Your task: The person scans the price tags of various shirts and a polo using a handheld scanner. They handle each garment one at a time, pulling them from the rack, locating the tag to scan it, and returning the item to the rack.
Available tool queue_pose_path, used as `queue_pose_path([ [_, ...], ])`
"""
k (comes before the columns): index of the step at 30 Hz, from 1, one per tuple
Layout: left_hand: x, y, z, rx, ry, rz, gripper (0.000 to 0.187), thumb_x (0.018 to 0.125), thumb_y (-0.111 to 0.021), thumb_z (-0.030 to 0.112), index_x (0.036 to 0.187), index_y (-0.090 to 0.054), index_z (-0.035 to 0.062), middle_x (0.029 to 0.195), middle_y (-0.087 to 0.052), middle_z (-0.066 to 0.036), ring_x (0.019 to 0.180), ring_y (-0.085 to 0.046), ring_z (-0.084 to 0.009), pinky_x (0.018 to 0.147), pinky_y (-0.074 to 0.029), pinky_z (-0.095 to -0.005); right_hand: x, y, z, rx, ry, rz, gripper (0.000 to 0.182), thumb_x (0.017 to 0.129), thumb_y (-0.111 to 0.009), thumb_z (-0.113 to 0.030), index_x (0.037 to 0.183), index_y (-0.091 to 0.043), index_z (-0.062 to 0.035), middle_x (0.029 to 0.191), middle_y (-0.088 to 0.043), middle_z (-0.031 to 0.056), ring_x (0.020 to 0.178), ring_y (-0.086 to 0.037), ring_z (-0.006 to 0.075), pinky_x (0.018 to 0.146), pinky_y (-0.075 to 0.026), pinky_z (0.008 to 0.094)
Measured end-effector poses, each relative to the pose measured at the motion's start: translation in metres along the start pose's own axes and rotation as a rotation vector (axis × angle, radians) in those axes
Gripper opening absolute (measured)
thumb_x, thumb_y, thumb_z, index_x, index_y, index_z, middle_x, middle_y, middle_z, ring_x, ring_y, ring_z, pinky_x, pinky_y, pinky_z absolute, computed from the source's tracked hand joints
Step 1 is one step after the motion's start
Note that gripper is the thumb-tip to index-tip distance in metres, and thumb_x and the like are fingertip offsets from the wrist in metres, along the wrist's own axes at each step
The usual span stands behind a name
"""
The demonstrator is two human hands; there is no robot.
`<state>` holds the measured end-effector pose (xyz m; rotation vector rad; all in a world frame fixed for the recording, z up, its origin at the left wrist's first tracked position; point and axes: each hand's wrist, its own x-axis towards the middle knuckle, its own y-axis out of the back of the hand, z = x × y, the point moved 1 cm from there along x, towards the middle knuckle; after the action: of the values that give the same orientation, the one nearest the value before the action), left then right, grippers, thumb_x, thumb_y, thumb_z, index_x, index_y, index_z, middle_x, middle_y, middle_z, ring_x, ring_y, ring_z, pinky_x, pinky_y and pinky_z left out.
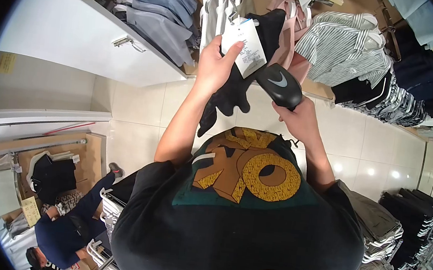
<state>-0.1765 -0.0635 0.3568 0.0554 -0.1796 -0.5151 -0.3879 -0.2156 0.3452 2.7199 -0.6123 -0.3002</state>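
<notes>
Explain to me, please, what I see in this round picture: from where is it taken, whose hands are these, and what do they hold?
The picture comes from one camera worn on a person's head, looking forward and down, so you see that person's own chest and arms from above. The wide lens bends everything into a circle. No machine is here, only two bare hands. The left hand holds up a black garment and its white paper tag. The right hand holds a dark handheld scanner, close beside the tag. Behind are racks of hanging clothes and a striped shirt. At lower left, another person crouches on the floor.
</notes>
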Motion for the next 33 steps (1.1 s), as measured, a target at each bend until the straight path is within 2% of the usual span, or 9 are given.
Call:
queue_pose_path([
  [13,-0.006,0.007,0.005,0.17,-0.028,0.053,0.042,0.099,-0.072,0.029,0.12,-0.067,-0.0078,0.103,-0.078,-0.019,0.095,-0.074,-0.0214,0.088,-0.055,-0.0344,-0.001,-0.006,-0.012,0.012,0.022,-0.011,0.021,0.091,-0.078,-0.015,0.087,-0.071,0.0048,0.063,-0.064,0.0046,0.057,-0.063,0.011,0.055,-0.049,0.03],
  [15,-0.007,0.009,0.006,0.189,-0.024,0.055,0.042,0.099,-0.072,0.029,0.12,-0.067,-0.0077,0.103,-0.078,-0.019,0.095,-0.074,-0.022,0.088,-0.055,-0.0347,-0.002,-0.006,-0.014,-0.008,0.006,-0.04,0.027,0.088,-0.077,-0.02,0.089,-0.068,0.0061,0.068,-0.069,0.0111,0.061,-0.072,0.0183,0.059,-0.054,0.0335],
  [22,-0.013,0.012,0.007,0.198,-0.019,0.059,0.044,0.099,-0.072,0.031,0.12,-0.067,-0.0069,0.103,-0.077,-0.019,0.095,-0.074,-0.022,0.088,-0.055,-0.0344,-0.005,-0.009,-0.018,-0.004,0.017,-0.031,0.028,0.089,-0.077,-0.02,0.086,-0.068,0.0059,0.066,-0.068,0.0106,0.06,-0.072,0.0185,0.058,-0.054,0.0332],
  [24,-0.013,0.012,0.007,0.198,-0.014,0.057,0.044,0.099,-0.072,0.031,0.12,-0.067,-0.0068,0.103,-0.077,-0.018,0.095,-0.073,-0.0213,0.088,-0.055,-0.0342,-0.005,-0.01,-0.017,0.018,0.016,-0.028,0.02,0.09,-0.078,-0.014,0.087,-0.071,0.0042,0.066,-0.066,0.0042,0.058,-0.063,0.0104,0.055,-0.049,0.0288],
  [28,-0.015,0.018,0.005,0.182,-0.012,0.038,0.043,0.099,-0.073,0.031,0.119,-0.067,-0.0069,0.103,-0.078,-0.017,0.095,-0.073,-0.0195,0.087,-0.055,-0.0338,-0.01,-0.01,-0.008,0.079,0.033,0.053,0.017,0.091,-0.079,-0.012,0.094,-0.073,0.0034,0.071,-0.069,0.0024,0.059,-0.063,0.0093,0.054,-0.048,0.0271],
  [30,-0.014,0.02,0.002,0.176,0.0,0.019,0.043,0.099,-0.073,0.031,0.119,-0.067,-0.007,0.103,-0.078,-0.017,0.095,-0.073,-0.0189,0.087,-0.055,-0.0335,-0.012,-0.006,-0.01,0.23,0.006,0.16,0.022,0.089,-0.08,-0.012,0.098,-0.07,0.0053,0.075,-0.072,0.0062,0.065,-0.068,0.012,0.06,-0.052,0.029],
  [33,-0.016,0.021,-0.003,0.121,0.018,-0.003,0.044,0.099,-0.073,0.031,0.119,-0.067,-0.007,0.103,-0.078,-0.015,0.095,-0.072,-0.0174,0.087,-0.055,-0.0329,-0.011,0.0,0.0,0.236,0.028,0.224,0.02,0.089,-0.08,-0.011,0.095,-0.071,0.0053,0.075,-0.071,0.0048,0.064,-0.066,0.0106,0.059,-0.051,0.0277],
])
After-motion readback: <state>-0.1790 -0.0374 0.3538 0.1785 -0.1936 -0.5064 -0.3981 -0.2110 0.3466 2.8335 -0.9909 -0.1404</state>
